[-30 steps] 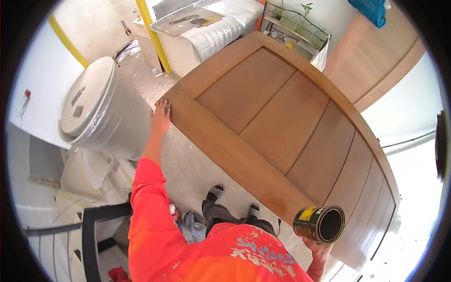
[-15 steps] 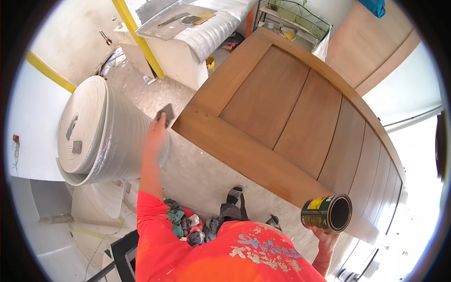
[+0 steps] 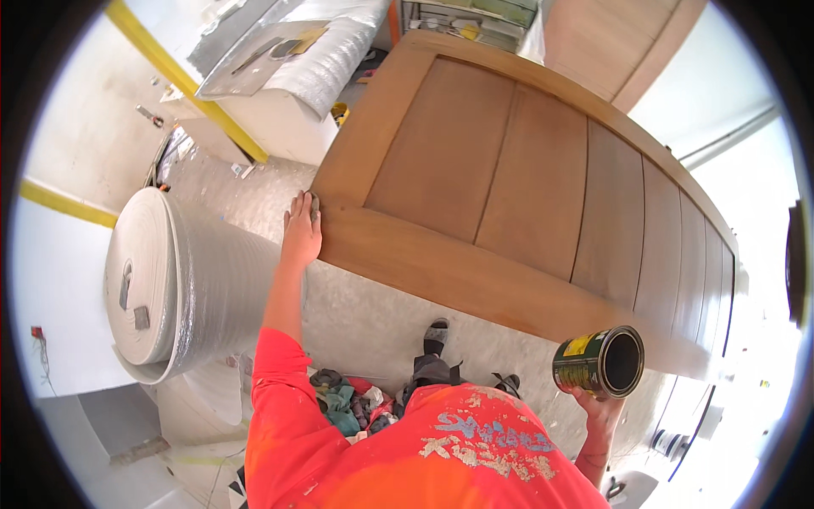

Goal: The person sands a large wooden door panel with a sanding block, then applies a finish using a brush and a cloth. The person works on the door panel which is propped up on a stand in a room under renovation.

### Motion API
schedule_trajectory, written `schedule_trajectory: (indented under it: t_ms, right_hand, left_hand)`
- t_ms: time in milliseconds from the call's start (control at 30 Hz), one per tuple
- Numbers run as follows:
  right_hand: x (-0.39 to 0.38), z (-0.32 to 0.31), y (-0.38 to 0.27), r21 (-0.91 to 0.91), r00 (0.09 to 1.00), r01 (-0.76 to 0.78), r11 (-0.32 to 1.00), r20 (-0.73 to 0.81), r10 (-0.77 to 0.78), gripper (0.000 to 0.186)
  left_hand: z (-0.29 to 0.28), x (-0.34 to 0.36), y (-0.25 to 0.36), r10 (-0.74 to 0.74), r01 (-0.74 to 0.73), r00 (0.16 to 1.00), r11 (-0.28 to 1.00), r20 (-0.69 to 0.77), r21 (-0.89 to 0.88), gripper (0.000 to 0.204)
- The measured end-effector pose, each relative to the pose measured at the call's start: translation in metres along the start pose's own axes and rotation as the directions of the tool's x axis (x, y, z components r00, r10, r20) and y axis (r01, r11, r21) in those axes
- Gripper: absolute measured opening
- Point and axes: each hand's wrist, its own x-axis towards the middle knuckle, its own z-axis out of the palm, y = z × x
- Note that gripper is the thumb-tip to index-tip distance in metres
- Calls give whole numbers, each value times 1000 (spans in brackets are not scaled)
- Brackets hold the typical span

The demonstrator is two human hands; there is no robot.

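Observation:
A brown wooden door panel [image 3: 536, 182] with framed boards lies raised in front of me. Against its near left corner, my left hand [image 3: 303, 229] presses a flat grey sanding pad [image 3: 315, 204], which the fingers mostly cover. That arm reaches forward, its fingers laid along the door's end edge. On the right, my right hand [image 3: 595, 405] grips an open metal can [image 3: 585, 363] from below. The can is dark green with a yellow patch and is tilted, so its dark inside shows. It is held close to the door's near long edge.
Left of the door stands a large roll of white foam wrap [image 3: 225, 276] with a small grey block [image 3: 142, 318] on its end. Rags [image 3: 343, 399] lie by my feet. A foil-covered bench [image 3: 292, 64] and a shelf rack [image 3: 483, 25] are at the back.
My left hand has moved from beside the door onto its left end edge, bringing the pad against the wood. My view has shifted; the right hand still holds the can.

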Motion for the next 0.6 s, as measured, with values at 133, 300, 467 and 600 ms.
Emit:
schedule_trajectory:
  t_ms: [133,300,467,600]
  right_hand:
    - [-16,-30,12,19,998,-49,999,-48,50,84]
    - [-26,-72,35,22,993,-81,997,-85,82,77]
    - [-41,-134,63,158,990,2,987,-139,20,78]
    - [-62,-193,92,63,974,-9,998,-225,23,83]
  left_hand:
    - [21,-15,26,22,-21,1000,988,-5,154,57]
    - [57,-56,117,151,-152,988,978,15,143,58]
    - [91,-107,246,302,-308,951,943,64,124,56]
    - [132,-142,334,392,-399,916,912,84,98,57]
